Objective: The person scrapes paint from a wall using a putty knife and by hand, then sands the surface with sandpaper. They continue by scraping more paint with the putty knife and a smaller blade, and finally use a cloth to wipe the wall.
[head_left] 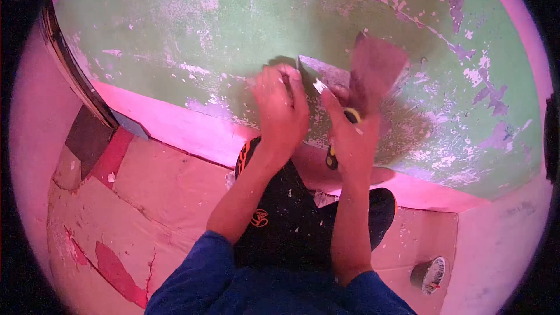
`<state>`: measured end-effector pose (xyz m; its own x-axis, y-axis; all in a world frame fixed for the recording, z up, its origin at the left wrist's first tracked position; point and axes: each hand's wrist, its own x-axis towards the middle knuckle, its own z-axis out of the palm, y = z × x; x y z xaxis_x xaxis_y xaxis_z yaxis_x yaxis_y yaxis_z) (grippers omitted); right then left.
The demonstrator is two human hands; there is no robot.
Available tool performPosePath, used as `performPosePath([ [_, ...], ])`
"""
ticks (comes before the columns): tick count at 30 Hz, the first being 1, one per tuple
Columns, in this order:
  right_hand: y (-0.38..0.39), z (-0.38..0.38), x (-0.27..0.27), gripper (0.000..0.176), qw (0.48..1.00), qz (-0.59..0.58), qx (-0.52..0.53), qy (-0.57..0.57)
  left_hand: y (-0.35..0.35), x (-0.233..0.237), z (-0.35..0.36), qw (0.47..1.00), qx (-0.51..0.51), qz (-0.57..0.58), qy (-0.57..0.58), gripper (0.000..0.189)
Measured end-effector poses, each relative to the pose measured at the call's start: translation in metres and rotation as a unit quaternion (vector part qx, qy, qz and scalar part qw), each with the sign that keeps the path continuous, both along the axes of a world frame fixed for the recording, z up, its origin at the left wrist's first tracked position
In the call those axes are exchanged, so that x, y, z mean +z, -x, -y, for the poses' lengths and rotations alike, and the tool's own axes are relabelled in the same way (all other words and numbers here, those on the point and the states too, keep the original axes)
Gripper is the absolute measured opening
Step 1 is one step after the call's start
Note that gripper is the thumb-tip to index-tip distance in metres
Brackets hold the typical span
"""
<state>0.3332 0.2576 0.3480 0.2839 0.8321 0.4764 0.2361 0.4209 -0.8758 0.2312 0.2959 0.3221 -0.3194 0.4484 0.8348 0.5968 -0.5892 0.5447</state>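
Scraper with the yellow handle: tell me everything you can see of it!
The scraper has a wide, flat blade, dull reddish-brown like worn metal, fanning out from a yellow and black handle. The right hand grips the handle and hides most of it. The blade points up against the peeling green wall. A smaller grey blade in the left hand sits by its left edge; whether they touch is unclear.

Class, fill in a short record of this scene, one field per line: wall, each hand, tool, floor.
wall: green, paint flaking in patches
left hand: curled, against a grey blade
right hand: closed on scraper, yellow-and-black handle
tool: broad blade at the wall
floor: cardboard, tape roll at right
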Motion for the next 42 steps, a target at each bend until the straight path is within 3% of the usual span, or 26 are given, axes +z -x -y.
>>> performPosePath([
  [2, 0.010, -0.006, 0.007, 0.031, 0.998, -0.036, 0.028, -0.034, -0.006, -0.003, 0.005, 0.999, -0.040, 0.025, 0.002, 0.008],
  [4, 0.017, -0.009, 0.012, 0.028, 0.998, 0.048, 0.007, -0.045, -0.011, -0.008, 0.008, 0.992, -0.102, 0.067, 0.017, 0.008],
  [6, 0.022, -0.009, 0.017, 0.023, 1.000, 0.009, 0.008, -0.019, -0.016, -0.012, 0.013, 0.991, -0.109, 0.075, 0.018, 0.006],
  [9, 0.018, -0.012, 0.019, 0.021, 0.998, 0.056, -0.037, 0.019, -0.022, -0.019, 0.025, 0.984, -0.165, 0.070, 0.005, 0.004],
  [11, 0.014, -0.019, 0.009, 0.019, 0.999, 0.010, 0.023, 0.045, -0.016, -0.021, 0.028, 0.980, -0.186, 0.077, 0.008, 0.006],
  [13, 0.008, -0.017, 0.005, 0.019, 0.999, 0.044, 0.011, 0.024, -0.004, -0.024, 0.017, 0.963, -0.198, 0.181, 0.027, 0.014],
  [16, 0.000, -0.005, 0.004, 0.018, 0.996, 0.085, -0.010, -0.018, 0.008, -0.001, 0.004, 0.973, -0.100, 0.209, -0.010, 0.024],
  [18, -0.006, 0.003, 0.002, 0.018, 0.995, 0.094, -0.018, -0.040, 0.015, 0.008, -0.004, 0.995, 0.000, 0.066, -0.071, 0.033],
  [20, -0.012, 0.007, -0.003, 0.016, 1.000, 0.007, 0.002, -0.028, 0.018, 0.009, -0.013, 0.992, -0.003, 0.105, -0.066, 0.028],
  [22, -0.014, 0.012, -0.004, 0.019, 1.000, 0.011, -0.014, 0.024, 0.025, 0.007, -0.020, 0.989, 0.069, -0.020, -0.127, 0.019],
  [23, -0.017, 0.014, -0.004, 0.022, 0.996, 0.013, -0.032, 0.078, 0.023, 0.007, -0.018, 0.990, 0.065, -0.020, -0.126, 0.019],
  [25, -0.019, 0.008, -0.011, 0.027, 0.998, -0.024, -0.027, 0.059, 0.018, 0.008, -0.013, 0.995, 0.031, -0.001, -0.093, 0.010],
  [29, -0.016, 0.005, -0.004, 0.039, 0.988, -0.136, 0.031, 0.067, -0.002, -0.008, 0.004, 0.993, 0.001, -0.004, -0.118, 0.010],
  [32, -0.009, 0.006, 0.004, 0.029, 0.995, -0.083, 0.008, 0.059, -0.018, -0.021, 0.024, 0.993, 0.026, -0.013, -0.114, 0.011],
  [36, -0.014, -0.003, -0.007, 0.023, 0.992, -0.065, 0.080, 0.072, -0.028, -0.035, 0.037, 0.994, -0.038, -0.022, -0.099, 0.015],
  [39, -0.016, 0.008, -0.014, 0.021, 0.990, -0.094, 0.065, 0.085, -0.026, -0.040, 0.039, 0.992, -0.085, -0.032, -0.087, 0.014],
  [41, -0.021, 0.017, -0.021, 0.019, 0.997, -0.042, -0.017, 0.067, -0.019, -0.041, 0.039, 0.988, -0.128, -0.041, -0.082, 0.011],
  [42, -0.021, 0.022, -0.022, 0.019, 0.997, -0.043, -0.019, 0.066, -0.016, -0.039, 0.041, 0.975, -0.211, 0.002, -0.072, 0.006],
])
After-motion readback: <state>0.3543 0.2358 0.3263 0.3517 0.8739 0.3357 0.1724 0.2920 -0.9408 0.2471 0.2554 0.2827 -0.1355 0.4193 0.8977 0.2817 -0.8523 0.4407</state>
